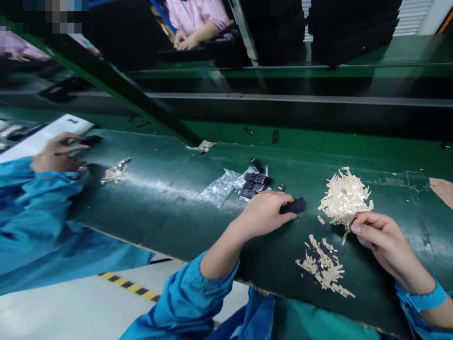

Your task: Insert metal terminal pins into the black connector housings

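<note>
Near the middle of the green table, my left hand (267,212) grips a small black part (295,206) between thumb and fingers. My right hand (378,231) pinches a small pale strip (346,235) at the lower edge of a large pile of cream-coloured pieces (345,196). Below that pile lies a looser heap of similar pieces (323,267). Black ribbed parts (254,184) rest on a clear plastic bag (222,186) beyond my left wrist.
At the left, a co-worker's hand (60,153) reaches to a black item beside a white board (67,123). A small metallic pile (116,171) lies nearby. A green post (141,101) slants across. Black stacks (350,28) and another person's hands (186,41) are beyond.
</note>
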